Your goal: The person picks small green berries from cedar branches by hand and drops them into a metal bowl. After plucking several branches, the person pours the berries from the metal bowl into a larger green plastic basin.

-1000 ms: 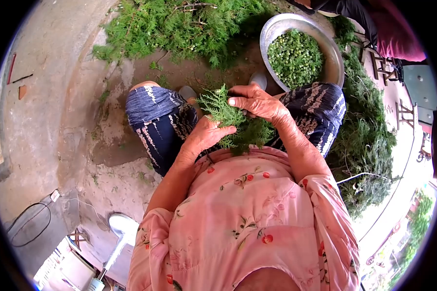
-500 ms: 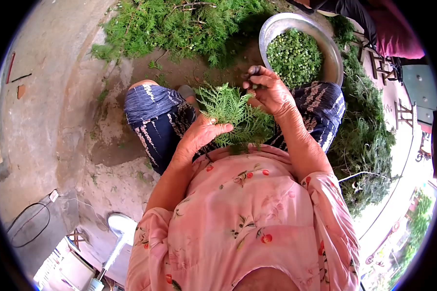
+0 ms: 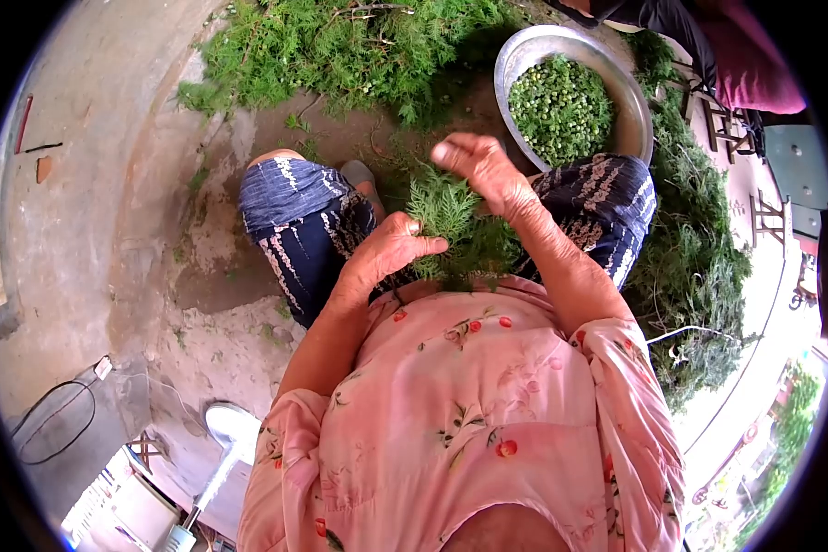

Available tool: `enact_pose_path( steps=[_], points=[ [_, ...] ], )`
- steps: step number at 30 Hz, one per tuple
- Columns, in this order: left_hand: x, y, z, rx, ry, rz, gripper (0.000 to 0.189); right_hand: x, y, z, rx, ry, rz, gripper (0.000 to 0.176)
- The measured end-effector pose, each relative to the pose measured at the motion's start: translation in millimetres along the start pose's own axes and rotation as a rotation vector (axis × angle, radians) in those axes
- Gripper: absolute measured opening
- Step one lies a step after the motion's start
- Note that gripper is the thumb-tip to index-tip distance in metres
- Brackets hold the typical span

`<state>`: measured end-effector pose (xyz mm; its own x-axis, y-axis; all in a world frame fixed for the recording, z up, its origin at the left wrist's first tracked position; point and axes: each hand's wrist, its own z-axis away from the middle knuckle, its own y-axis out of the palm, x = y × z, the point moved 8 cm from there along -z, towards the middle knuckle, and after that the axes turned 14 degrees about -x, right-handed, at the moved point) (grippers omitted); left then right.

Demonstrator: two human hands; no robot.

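A green leafy sprig (image 3: 443, 210) is pinched in my left hand (image 3: 389, 255), low between my knees and close to my pink shirt. My right hand (image 3: 486, 170) is just above and to the right of the sprig, with its fingers curled together and pointing left; whatever they may hold is hidden. Beyond my right knee stands a wide metal basin (image 3: 629, 120), holding a heap of small pale green berries (image 3: 561, 110) mixed with bits of leaf.
A large pile of green branches (image 3: 340, 60) lies on the ground ahead. More branches (image 3: 690, 267) lie along the right side. Small wooden stools (image 3: 729, 129) and a person in dark trousers (image 3: 676, 32) are at the upper right. A white fan (image 3: 233, 428) is at the lower left.
My right hand has moved up and left, over the top of the sprig, and its fingers have drawn together. The sprig sits a little lower and is tilted differently in my left hand.
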<state>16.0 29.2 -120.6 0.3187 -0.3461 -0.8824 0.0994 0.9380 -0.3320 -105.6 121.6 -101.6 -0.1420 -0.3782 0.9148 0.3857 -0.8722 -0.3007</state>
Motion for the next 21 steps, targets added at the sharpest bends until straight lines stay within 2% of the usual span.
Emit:
enact_pose_path(
  steps=[1, 2, 4, 5, 6, 8, 9, 10, 11, 12, 14, 15, 16, 19, 20, 21],
  points=[
    [5.0, 1.4, 2.5, 0.016, -0.066, -0.042, 0.041, 15.9, -15.9, 11.3, -0.074, 0.289, -0.143, 0.044],
    [-0.5, 0.4, 6.4, 0.035, -0.132, -0.084, 0.043, -4.8, -23.1, -1.5, -0.171, 0.43, -0.44, 0.03],
    [-48.2, -30.3, 15.8, -0.329, 0.004, 0.31, 0.041, -28.5, -49.8, -23.5, -0.26, 0.408, -0.624, 0.014],
    [-31.7, -26.1, 16.4, -0.229, -0.32, 0.315, 0.032, -28.1, -60.5, -23.6, -0.318, 0.45, -0.74, 0.012],
    [-17.3, -21.7, 9.3, -0.21, -0.255, 0.576, 0.026, -45.8, -72.9, -34.0, -0.364, 0.499, -0.845, 0.01],
    [-10.6, -29.1, 7.4, -0.385, -0.353, 0.693, 0.017, -49.6, -99.3, -36.7, -0.521, 0.544, -0.996, 0.014],
    [-6.2, -30.3, 6.2, -0.39, -0.353, 0.694, 0.017, -44.0, -114.5, -35.4, -0.654, 0.54, -1.06, 0.025],
    [-4.2, -28.1, 3.4, -0.343, -0.303, 0.88, 0.02, -34.6, -126.8, -28.9, -0.788, 0.535, -1.123, 0.037],
    [-5.7, -27.4, 1.0, -0.291, -0.251, 1.063, 0.023, -26.4, -141.5, -32.6, -0.665, 0.334, -1.008, 0.058],
    [-2.2, -28.3, -0.8, -0.295, -0.252, 1.059, 0.023, -30.6, -156.9, -36.3, -0.767, 0.317, -1.01, 0.064],
    [-17.8, -20.8, -4.1, -0.074, -0.207, 1.349, 0.036, -25.6, -171.2, -31.9, -0.849, 0.362, -1.055, 0.064],
    [-25.1, -21.5, -3.5, -0.006, -0.161, 1.374, 0.045, -29.3, -176.3, -33.3, -0.85, 0.363, -1.057, 0.064],
    [-15.7, -20.3, -3.8, -0.015, -0.245, 1.505, 0.04, -35.2, -183.6, -35.6, -0.874, 0.364, -1.048, 0.063],
    [-25.1, -22.6, -4.6, 0.241, -0.059, 1.712, 0.034, -65.5, -196.7, -47.6, -0.868, 0.387, -1.04, 0.058],
    [-24.3, -23.1, -5.5, 0.24, -0.06, 1.711, 0.034, -73.5, -193.1, -49.7, -0.837, 0.408, -1.04, 0.054],
    [-24.8, -24.0, -5.8, 0.25, -0.054, 1.732, 0.035, -83.5, -187.0, -51.4, -0.813, 0.451, -1.016, 0.041]
  ],
)
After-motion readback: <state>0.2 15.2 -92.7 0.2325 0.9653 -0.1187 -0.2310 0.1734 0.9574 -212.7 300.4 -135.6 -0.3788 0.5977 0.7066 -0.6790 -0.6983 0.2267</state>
